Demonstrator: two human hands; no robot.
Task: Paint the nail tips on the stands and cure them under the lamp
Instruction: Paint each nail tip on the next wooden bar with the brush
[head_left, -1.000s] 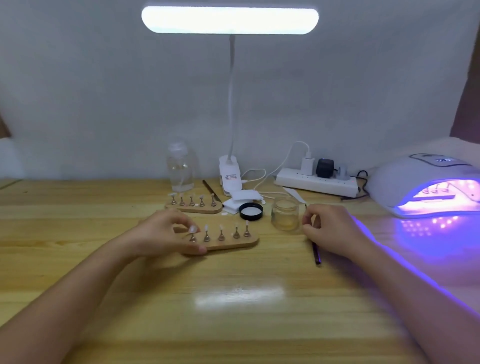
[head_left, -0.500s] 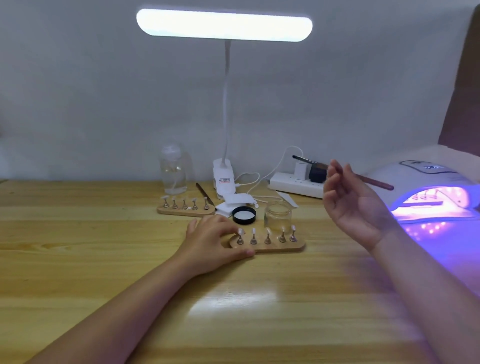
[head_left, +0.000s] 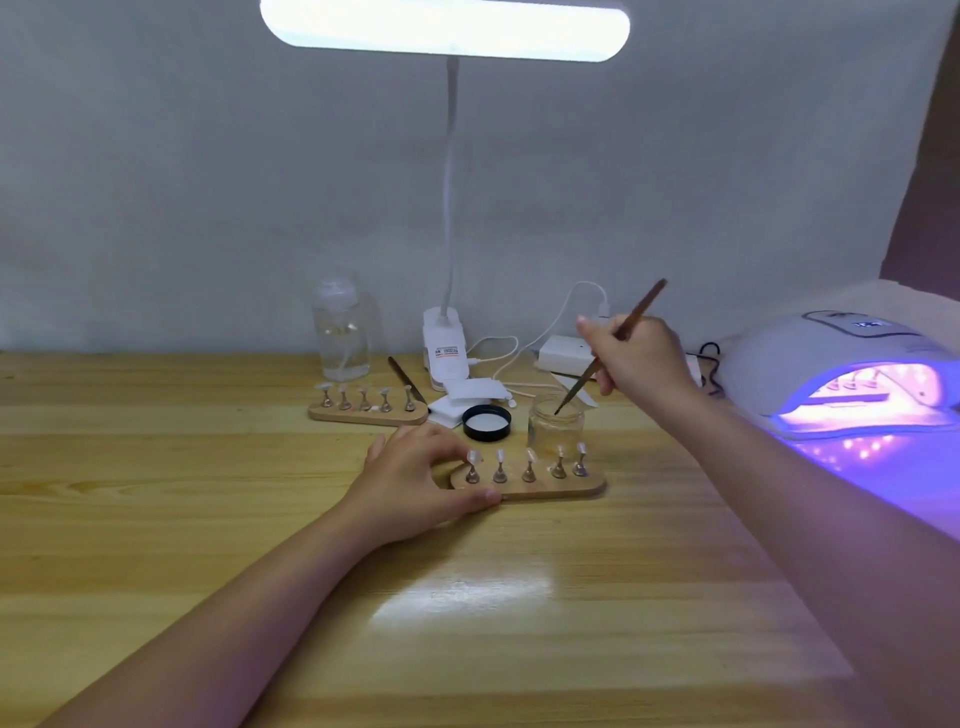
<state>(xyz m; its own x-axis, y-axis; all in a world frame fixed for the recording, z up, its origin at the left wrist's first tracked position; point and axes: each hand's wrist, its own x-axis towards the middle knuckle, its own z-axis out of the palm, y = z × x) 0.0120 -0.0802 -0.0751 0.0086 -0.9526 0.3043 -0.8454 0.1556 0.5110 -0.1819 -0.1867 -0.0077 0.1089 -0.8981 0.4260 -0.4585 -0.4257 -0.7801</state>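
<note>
A wooden stand with several pale nail tips on metal pegs lies in the middle of the table. My left hand grips its left end, thumb along the front edge. My right hand pinches a thin brown brush, held slanted with its tip dipped into a small open glass jar just behind the stand. A second wooden stand with nail tips sits further back left. The curing lamp glows purple at the right; something lies inside its opening.
A black jar lid lies beside the jar. Behind stand a clear liquid bottle, a white clip desk lamp, a second brush, white pads, a power strip and cables. The wooden table spreads in front.
My right hand picked the brush up off the table, raised it, then brought it down so its tip sits in the jar. My left hand stays on the stand's left end.
</note>
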